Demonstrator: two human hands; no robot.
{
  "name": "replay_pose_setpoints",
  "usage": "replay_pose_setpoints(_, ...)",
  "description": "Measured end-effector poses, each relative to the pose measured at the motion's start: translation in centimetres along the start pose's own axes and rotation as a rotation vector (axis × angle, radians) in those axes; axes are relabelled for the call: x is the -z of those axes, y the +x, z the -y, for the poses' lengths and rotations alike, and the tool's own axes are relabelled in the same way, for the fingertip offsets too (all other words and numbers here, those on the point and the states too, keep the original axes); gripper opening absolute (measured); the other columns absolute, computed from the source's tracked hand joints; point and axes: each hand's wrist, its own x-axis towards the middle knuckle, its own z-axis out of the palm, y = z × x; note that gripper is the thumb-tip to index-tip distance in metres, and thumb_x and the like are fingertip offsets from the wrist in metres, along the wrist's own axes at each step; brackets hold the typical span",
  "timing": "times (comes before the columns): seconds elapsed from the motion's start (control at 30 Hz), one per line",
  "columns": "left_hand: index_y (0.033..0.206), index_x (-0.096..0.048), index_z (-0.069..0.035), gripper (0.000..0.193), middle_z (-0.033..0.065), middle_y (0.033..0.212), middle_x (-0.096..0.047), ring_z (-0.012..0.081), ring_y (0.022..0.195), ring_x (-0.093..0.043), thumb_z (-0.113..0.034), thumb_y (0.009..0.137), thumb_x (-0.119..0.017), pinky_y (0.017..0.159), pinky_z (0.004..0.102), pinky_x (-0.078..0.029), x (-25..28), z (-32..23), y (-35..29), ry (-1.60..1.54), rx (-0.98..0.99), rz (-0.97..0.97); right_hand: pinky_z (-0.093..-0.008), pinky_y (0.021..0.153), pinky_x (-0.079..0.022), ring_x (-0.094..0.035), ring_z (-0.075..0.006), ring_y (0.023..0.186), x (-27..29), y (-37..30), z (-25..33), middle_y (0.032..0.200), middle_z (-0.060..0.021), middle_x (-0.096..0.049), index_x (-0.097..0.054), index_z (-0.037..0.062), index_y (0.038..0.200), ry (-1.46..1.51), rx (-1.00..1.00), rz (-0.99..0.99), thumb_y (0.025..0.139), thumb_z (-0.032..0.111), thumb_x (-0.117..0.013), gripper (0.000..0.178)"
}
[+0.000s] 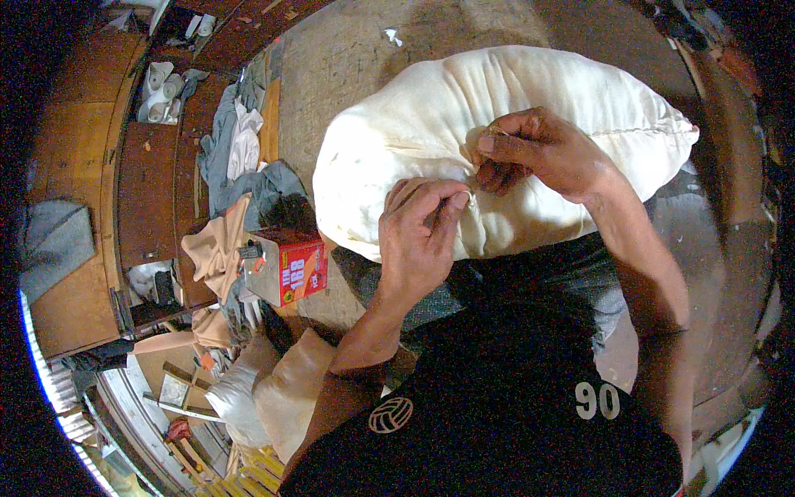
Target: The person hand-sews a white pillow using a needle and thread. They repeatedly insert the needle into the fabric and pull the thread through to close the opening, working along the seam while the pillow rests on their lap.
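A large, plump cream cushion (538,83) lies across my lap and the surface in front of me, its cloth gathered in creases near the middle. The fingertips of my left hand (418,219) pinch a fold of the cushion's cloth at its near side. Just right of it and a little farther off, my right hand (542,153) is closed, thumb against forefinger, over the cushion's middle. Whatever sits in that pinch is too small to make out. A seam runs along the cushion toward its pointed right end.
A red and grey tin (286,265) stands left of the cushion, beside tan cloth (219,248) and grey cloth (265,195). Wooden cabinets (153,182) line the left. Pale cushions (286,389) lie at the lower left. A white scrap (393,36) is on the brown surface.
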Motion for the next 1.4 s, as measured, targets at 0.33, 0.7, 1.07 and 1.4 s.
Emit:
replay_pose_setpoints(0.33,0.096,-0.070,-0.001,0.014,0.0147,0.093,-0.069,0.0290,0.089,-0.066,-0.014,0.092,-0.068,0.081,0.0358,-0.052,-0.6,-0.7,-0.1,0.044,0.052,-0.022,-0.0296,0.064,-0.058,-0.070,-0.0172,0.069,0.5,0.0,-0.2,0.082,-0.0100,-0.072,-0.070,-0.0010,0.096,0.072,-0.019,0.020,0.095,0.029,-0.066,0.030)
replay_pose_setpoints(0.7,0.093,-0.067,-0.005,0.011,0.0123,0.087,-0.067,0.0325,0.084,-0.062,-0.006,0.083,-0.072,0.077,0.0405,-0.050,1.4,-0.4,-1.2,0.112,0.001,0.006,-0.0284,0.068,-0.055,-0.065,-0.0131,0.073,-0.2,-0.4,-0.7,0.083,-0.0038,-0.070,-0.069,0.0030,0.096,-0.046,0.147,-0.081,0.098,0.030,-0.062,0.028)
replay_pose_setpoints(1.07,0.091,-0.065,-0.006,0.011,0.0097,0.089,-0.063,0.0312,0.087,-0.059,-0.008,0.082,-0.072,0.081,0.0425,-0.046,1.0,-0.6,-1.0,0.152,-0.023,0.038,-0.0294,0.069,-0.058,-0.068,-0.0129,0.074,0.5,-0.4,-0.7,0.085,-0.0047,-0.071,-0.069,0.0042,0.097,0.159,0.050,-0.061,0.098,0.032,-0.063,0.029)
replay_pose_setpoints(1.4,0.092,-0.067,-0.004,0.010,0.0118,0.098,-0.063,0.0320,0.093,-0.059,-0.006,0.083,-0.070,0.084,0.0418,-0.047,0.7,-1.0,-0.9,0.225,-0.077,0.030,-0.0291,0.070,-0.057,-0.067,-0.0130,0.075,0.4,-0.5,-0.7,0.085,-0.0047,-0.071,-0.070,0.0030,0.099,0.127,0.044,-0.047,0.096,0.033,-0.067,0.030)
